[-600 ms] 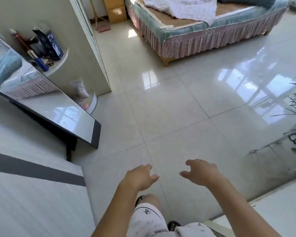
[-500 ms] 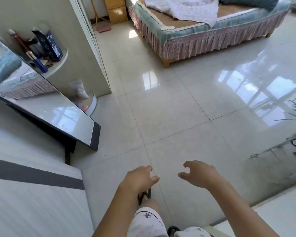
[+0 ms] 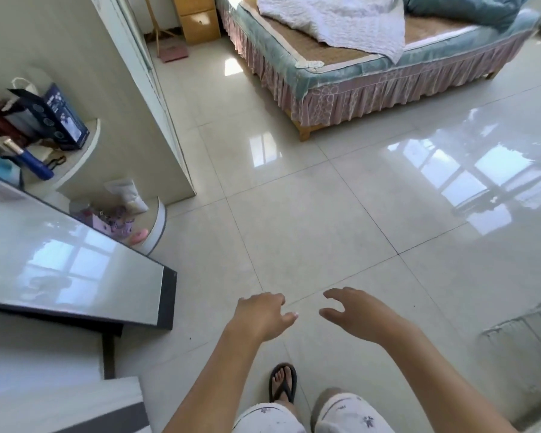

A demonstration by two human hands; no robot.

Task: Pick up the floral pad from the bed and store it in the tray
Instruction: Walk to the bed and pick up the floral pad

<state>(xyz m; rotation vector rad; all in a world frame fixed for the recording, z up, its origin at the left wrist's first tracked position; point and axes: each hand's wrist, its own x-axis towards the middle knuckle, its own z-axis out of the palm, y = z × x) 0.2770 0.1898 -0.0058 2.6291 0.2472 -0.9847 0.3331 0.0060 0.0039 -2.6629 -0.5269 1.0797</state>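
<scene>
Tiled floor (image 3: 310, 214); bed (image 3: 372, 73) far beyond empty hands.

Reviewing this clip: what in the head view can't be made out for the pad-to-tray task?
- Floral pad: not identifiable; the bed is far, partly under a white blanket, and cut by the top edge.
- Tray: none visible in frame.
- Shelf items: too small, cut by the left edge.
- Both hands empty.

left hand (image 3: 261, 314): loosely curled, empty | right hand (image 3: 355, 314): fingers apparently spread, empty
</scene>
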